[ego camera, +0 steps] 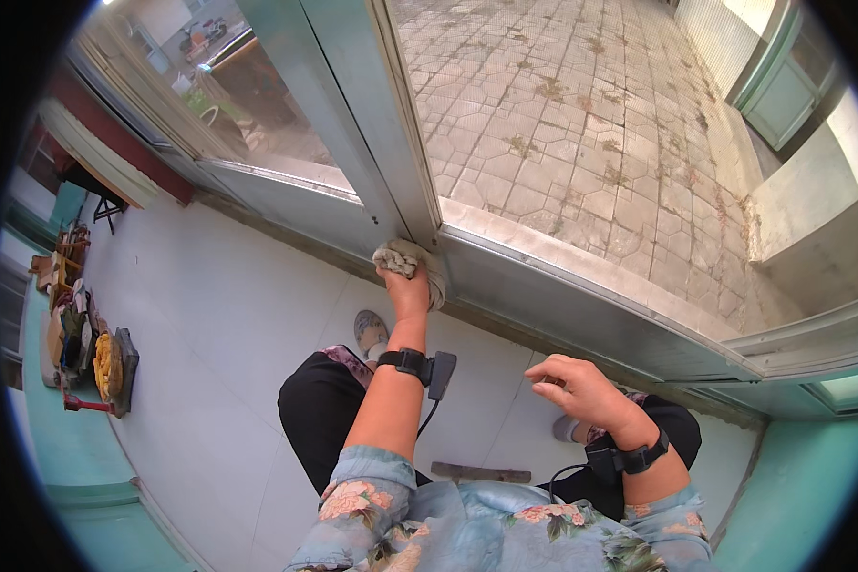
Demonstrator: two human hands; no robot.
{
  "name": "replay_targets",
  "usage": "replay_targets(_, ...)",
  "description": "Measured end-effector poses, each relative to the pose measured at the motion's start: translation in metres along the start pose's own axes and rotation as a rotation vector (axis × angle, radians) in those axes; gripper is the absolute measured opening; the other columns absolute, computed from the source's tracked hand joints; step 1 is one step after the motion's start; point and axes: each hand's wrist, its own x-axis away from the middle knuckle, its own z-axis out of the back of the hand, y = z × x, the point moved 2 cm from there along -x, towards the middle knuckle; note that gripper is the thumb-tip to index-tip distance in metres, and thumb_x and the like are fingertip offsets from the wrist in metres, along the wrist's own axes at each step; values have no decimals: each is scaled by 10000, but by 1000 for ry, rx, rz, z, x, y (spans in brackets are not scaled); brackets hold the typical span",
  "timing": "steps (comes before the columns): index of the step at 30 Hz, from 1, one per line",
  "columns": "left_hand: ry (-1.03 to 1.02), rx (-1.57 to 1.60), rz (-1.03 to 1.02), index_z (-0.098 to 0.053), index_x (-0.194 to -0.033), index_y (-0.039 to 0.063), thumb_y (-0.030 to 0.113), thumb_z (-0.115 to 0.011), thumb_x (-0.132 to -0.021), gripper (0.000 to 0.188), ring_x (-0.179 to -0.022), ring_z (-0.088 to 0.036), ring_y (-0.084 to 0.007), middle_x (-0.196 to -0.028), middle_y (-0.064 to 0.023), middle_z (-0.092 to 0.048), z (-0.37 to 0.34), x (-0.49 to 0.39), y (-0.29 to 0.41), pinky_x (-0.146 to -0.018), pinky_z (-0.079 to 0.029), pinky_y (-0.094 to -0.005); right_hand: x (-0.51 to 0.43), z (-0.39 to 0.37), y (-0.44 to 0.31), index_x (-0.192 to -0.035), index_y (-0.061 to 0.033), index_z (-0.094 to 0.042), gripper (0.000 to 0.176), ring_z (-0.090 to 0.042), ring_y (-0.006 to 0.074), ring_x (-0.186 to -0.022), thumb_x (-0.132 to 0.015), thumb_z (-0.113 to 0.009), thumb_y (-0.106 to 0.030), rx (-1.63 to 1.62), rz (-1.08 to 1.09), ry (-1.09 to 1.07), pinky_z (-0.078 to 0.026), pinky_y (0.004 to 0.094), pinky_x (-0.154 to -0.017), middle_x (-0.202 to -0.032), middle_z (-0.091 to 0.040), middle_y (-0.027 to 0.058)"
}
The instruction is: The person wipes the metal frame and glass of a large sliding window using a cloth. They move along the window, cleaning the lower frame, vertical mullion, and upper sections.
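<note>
My left hand [404, 289] grips a bunched beige cloth [432, 268] and presses it against the foot of the metal door frame [400, 179], just above the floor. Part of the cloth hangs over to the right of my fingers. My right hand [575, 390] hovers over my right knee, fingers loosely curled and apart, with nothing in it. Beyond that hand runs the lower grey panel [557, 293] of the frame, under a large pane with fine mesh. A strap with a small device sits on each of my wrists.
White tiles [207, 336] cover the floor. A short wooden strip [480, 472] lies before my body. To the left are a yellow bundle [107, 365], a red-handled object [85, 404] and a small wooden stool [64, 264]. Green walls stand at both sides; paving [543, 129] lies outside.
</note>
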Motion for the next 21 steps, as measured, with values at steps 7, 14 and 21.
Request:
replay_targets(7, 90, 84, -203, -318, -1281, -47, 154, -716, -855, 617, -1088, -562, -331, -1194, -220, -549, 37, -16, 105, -958, -431, -388, 1, -3, 0, -1083, -29, -660, 227, -657, 288, -907, -891, -662, -151, -5, 33, 13, -526, 355, -798, -1007, -659, 138)
replay_targets(14, 245, 76, -713, -376, -1231, -7, 258, -735, -847, 588, -1083, -594, -359, -1163, -217, -585, 115, -81, 298, -937, -449, -400, 5, -4, 4, -1075, -21, -667, 235, -659, 291, -919, -892, -661, -169, 34, 44, 11, -527, 365, -815, -1012, -668, 149)
replay_targets(21, 302, 63, -824, -367, -1199, -4, 270, -715, -853, 562, -1057, -605, -423, -1132, -252, -598, 124, -84, 360, -895, -468, -449, 6, 2, 3, -1091, -21, -664, 243, -662, 276, -922, -893, -658, -161, 23, 55, 45, -528, 356, -818, -1025, -670, 149)
